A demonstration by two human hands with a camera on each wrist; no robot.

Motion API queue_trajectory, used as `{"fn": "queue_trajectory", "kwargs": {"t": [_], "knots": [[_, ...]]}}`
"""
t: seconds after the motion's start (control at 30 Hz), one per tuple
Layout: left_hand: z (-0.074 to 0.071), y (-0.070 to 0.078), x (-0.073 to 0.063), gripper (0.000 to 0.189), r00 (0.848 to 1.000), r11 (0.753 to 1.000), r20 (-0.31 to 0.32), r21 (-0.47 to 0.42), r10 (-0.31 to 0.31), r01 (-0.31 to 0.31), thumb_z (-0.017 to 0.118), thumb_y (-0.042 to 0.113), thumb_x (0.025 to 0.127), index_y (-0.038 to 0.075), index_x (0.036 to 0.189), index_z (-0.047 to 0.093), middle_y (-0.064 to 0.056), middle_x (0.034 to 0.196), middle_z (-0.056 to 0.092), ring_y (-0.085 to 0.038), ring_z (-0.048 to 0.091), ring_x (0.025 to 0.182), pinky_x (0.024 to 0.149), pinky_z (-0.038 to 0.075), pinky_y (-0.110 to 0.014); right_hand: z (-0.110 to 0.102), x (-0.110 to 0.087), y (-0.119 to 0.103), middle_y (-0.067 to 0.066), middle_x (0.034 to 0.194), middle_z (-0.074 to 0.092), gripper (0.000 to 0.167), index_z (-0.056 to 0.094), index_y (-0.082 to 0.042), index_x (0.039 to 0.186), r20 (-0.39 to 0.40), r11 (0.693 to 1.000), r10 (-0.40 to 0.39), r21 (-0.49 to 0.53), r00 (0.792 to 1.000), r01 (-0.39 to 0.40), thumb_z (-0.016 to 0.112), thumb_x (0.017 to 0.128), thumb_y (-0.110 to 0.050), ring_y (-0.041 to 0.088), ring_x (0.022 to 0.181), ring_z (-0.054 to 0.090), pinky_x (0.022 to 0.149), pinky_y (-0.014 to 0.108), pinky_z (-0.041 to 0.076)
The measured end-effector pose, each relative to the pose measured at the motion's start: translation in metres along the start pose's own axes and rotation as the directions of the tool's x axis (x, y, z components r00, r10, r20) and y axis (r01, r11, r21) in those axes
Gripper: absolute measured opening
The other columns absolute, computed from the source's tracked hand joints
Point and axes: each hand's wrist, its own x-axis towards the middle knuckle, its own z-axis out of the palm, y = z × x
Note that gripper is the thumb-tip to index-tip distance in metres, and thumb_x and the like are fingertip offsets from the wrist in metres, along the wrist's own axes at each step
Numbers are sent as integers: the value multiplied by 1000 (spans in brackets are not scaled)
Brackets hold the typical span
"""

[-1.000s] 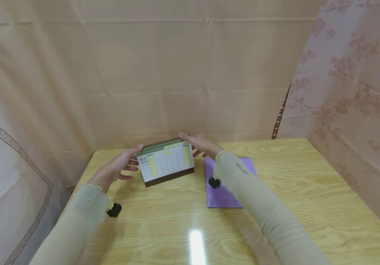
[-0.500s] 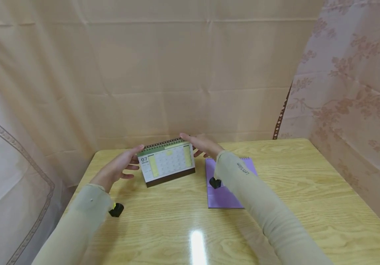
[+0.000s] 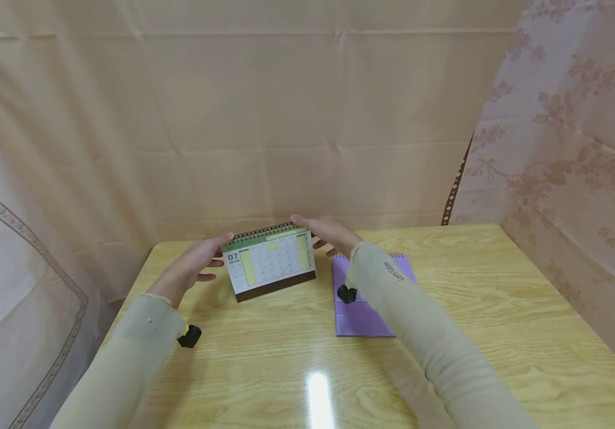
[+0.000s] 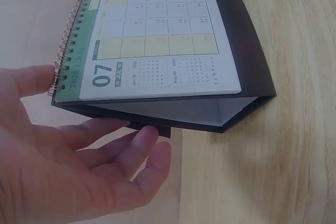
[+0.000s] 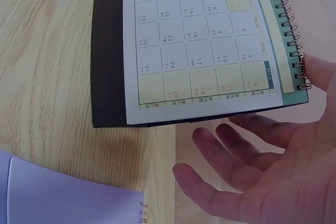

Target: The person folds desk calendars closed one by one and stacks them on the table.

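A desk calendar with a green header and a page marked 07 stands like a tent at the far side of the table, tilted in the head view. My left hand pinches its left upper corner, thumb at the spiral binding and index finger behind the back board. At the opposite upper corner my right hand does the same, with its thumb on the coils. The remaining fingers of the right hand spread loosely beneath. In the left wrist view the calendar's hollow triangular side faces the camera.
A purple spiral-bound pad lies right of the calendar, partly covered by my right sleeve. Beige curtain hangs just behind the wooden table; a flowered cloth hangs at the right.
The lower fingers of my left hand have drawn up slightly. The calendar and my right hand stay almost where they were.
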Motion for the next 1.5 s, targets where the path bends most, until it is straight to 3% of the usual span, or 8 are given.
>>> {"fn": "queue_trajectory", "kwargs": {"t": [0.27, 0.43, 0.63, 0.8, 1.1, 1.27, 1.4, 1.5], "knots": [[1, 2, 0, 72, 1000, 1000, -27, -17, 7, -7, 48, 61, 100, 9, 149, 45, -16, 156, 35, -38, 33, 143, 111, 34, -56, 0, -3, -2, 11, 155, 41, 90, 45, -23, 154, -5, 1000, -3, 15, 1000, 3, 55, 85, -81, 39, 133, 48, 101, 60, 42], [1, 2, 0, 72, 999, 1000, -52, -28, 12, -13, 51, 58, 100, 8, 151, 42, -15, 157, 37, -37, 35, 142, 113, 32, -56, 0, -1, -2, 9, 157, 39, 88, 43, -20, 155, 0, 999, 2, 47, 1000, -2, 58, 88, -75, 39, 136, 45, 105, 63, 39], [2, 2, -1, 63, 996, 999, -90, -37, 24, -28, 54, 53, 101, 6, 142, 52, -12, 151, 43, -35, 38, 139, 110, 35, -52, 2, 2, -3, 7, 160, 36, 90, 40, -15, 156, 2, 997, -14, 79, 1000, 14, 59, 89, -72, 40, 137, 43, 106, 64, 37], [1, 2, -2, 59, 995, 997, -93, -57, 40, -45, 55, 50, 102, 5, 140, 55, -13, 149, 45, -35, 38, 139, 113, 32, -55, 3, 2, -4, 6, 157, 40, 92, 44, -13, 153, 1, 996, -17, 87, 1000, 17, 61, 86, -74, 37, 133, 46, 105, 63, 39], [2, 3, -2, 59, 993, 996, -104, -57, 60, -66, 56, 49, 102, 4, 141, 55, -12, 147, 49, -33, 42, 136, 106, 38, -47, 4, 3, -5, 6, 159, 38, 82, 40, -12, 155, 2, 993, -27, 119, 1000, 27, 59, 95, -64, 34, 134, 44, 104, 61, 40], [2, 2, -1, 55, 992, 992, -108, -100, 64, -75, 59, 46, 101, 4, 136, 58, -10, 146, 48, -32, 41, 136, 106, 36, -48, 6, 4, -7, 6, 159, 39, 77, 42, -11, 154, -10, 990, -15, 137, 1000, 16, 59, 97, -60, 32, 138, 42, 103, 58, 42], [1, -1, 1, 48, 993, 986, -101, -151, 55, -70, 62, 45, 100, 7, 128, 64, -5, 137, 52, -29, 42, 132, 101, 39, -47, 9, 6, -10, 5, 158, 39, 68, 50, -11, 148, -8, 981, 15, 194, 1000, -13, 60, 98, -56, 31, 141, 38, 107, 59, 39], [0, -2, 1, 43, 995, 978, -85, -200, 49, -65, 64, 44, 99, 9, 124, 65, -1, 126, 60, -28, 46, 128, 98, 39, -45, 10, 7, -12, 6, 149, 49, 52, 63, -10, 133, -2, 966, 28, 256, 1000, -27, 60, 100, -50, 29, 137, 41, 106, 58, 38]]}}
